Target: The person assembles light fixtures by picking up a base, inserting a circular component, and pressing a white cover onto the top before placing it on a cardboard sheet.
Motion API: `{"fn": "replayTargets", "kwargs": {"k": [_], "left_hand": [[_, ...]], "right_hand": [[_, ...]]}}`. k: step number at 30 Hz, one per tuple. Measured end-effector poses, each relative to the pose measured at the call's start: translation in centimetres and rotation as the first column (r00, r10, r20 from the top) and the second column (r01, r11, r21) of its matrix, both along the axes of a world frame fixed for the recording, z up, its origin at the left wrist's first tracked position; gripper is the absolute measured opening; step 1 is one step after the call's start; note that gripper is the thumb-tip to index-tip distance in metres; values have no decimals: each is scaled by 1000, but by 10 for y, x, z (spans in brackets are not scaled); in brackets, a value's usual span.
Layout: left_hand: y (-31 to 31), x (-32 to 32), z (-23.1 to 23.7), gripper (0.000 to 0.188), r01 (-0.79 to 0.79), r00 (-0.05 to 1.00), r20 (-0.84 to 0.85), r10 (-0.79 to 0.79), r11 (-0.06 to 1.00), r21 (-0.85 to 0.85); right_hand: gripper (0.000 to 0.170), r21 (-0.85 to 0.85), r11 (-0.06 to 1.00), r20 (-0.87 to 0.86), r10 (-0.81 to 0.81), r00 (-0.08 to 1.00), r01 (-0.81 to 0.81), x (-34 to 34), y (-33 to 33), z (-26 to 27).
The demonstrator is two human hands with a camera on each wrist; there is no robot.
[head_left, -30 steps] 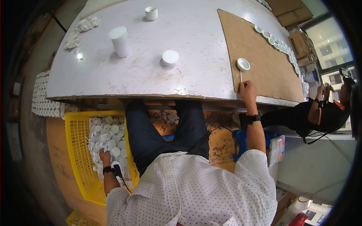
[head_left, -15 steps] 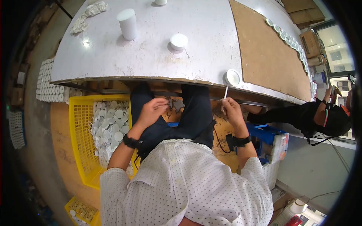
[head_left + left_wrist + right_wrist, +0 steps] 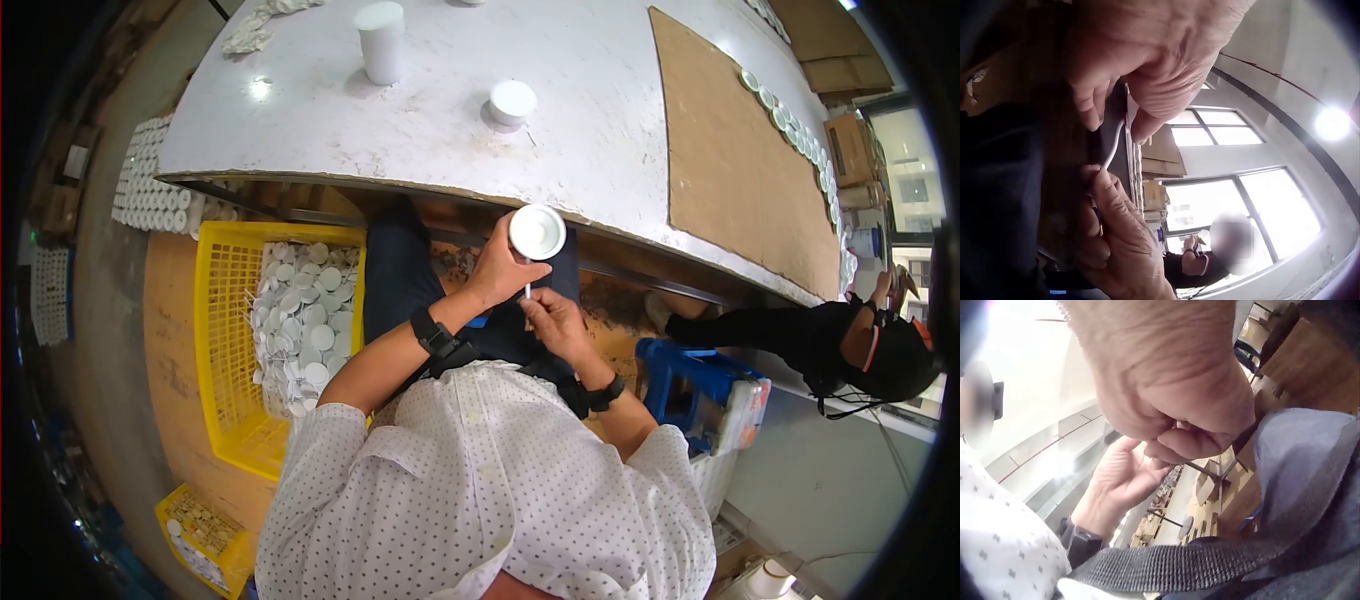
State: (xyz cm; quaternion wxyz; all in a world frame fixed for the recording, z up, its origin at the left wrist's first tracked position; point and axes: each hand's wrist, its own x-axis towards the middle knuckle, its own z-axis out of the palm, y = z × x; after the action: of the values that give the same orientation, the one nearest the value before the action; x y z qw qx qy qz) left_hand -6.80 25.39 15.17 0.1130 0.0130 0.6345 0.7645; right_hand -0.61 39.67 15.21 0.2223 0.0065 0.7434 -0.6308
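A white round dish-like piece with a raised rim (image 3: 538,232) is held in front of the person's lap, its hollow face up. The left hand (image 3: 495,266) grips it by the side, fingers and thumb about its edge. From beneath the piece runs a thin white cord (image 3: 1114,147), slightly bent. The right hand (image 3: 557,322) pinches the cord's lower end between thumb and fingers, just below the left hand. In the right wrist view, the right hand (image 3: 1166,381) overlaps the left hand (image 3: 1124,478) and hides the piece.
On the white table (image 3: 300,130) stand a tall white cylinder (image 3: 382,45) and a short white round block (image 3: 512,102). A brown board (image 3: 740,170) bears a row of white round pieces (image 3: 785,125). A yellow crate (image 3: 212,340) of white discs (image 3: 305,310) sits at left. Another person (image 3: 810,345) is at right.
The right hand has brought the round piece off the brown board toward the lap. The left hand has left the crate and taken hold of the piece. The head view has shifted.
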Motion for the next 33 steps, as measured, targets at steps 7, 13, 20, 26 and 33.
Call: {"fn": "replayTargets", "kwargs": {"k": [7,13,20,26,33], "left_hand": [[-37,6,1,70,-306,949,-115,294,946,-107],[-60,12,2,65,-370,925,-157,345,911,-182],[-72,25,5,62,-367,927,-182,329,898,-243],[-81,30,1,64,-367,930,-132,343,894,-257],[-76,29,3,64,-332,940,-169,298,912,-240]], "right_hand": [[17,185,964,-179,224,958,-191,-34,-17,37],[24,237,929,-367,-187,911,286,-163,-26,72],[33,111,960,-139,-243,960,259,-238,-56,63],[28,16,943,-105,-328,939,331,-244,-48,50],[20,-206,912,-5,-363,932,354,-227,-39,53]]}}
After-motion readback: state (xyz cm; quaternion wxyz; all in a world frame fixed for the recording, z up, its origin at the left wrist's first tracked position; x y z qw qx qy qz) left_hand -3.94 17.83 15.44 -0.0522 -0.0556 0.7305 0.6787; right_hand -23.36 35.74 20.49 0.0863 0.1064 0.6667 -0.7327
